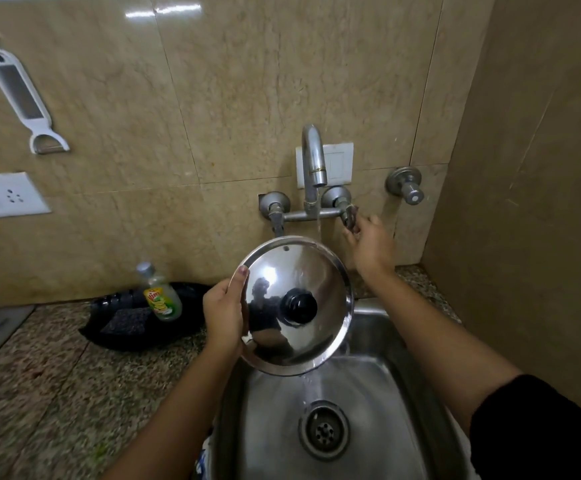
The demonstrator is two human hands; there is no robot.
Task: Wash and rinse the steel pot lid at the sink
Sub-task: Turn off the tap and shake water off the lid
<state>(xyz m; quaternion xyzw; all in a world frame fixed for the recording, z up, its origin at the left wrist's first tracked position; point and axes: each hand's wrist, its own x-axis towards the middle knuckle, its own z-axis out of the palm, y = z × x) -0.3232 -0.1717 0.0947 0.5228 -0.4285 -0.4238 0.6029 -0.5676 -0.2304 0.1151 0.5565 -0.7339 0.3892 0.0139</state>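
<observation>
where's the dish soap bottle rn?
In the head view, the dish soap bottle stands on the granite counter left of the sink, against the black tray by the wall, just left of the left hand holding the lid.

steel pot lid (296, 306) | shiny, black knob | tilted, above sink (368, 393) | wet, under water

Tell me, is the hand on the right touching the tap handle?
Touching. The head view shows the right hand with its fingers wrapped on the right tap handle, no gap between them.
</observation>
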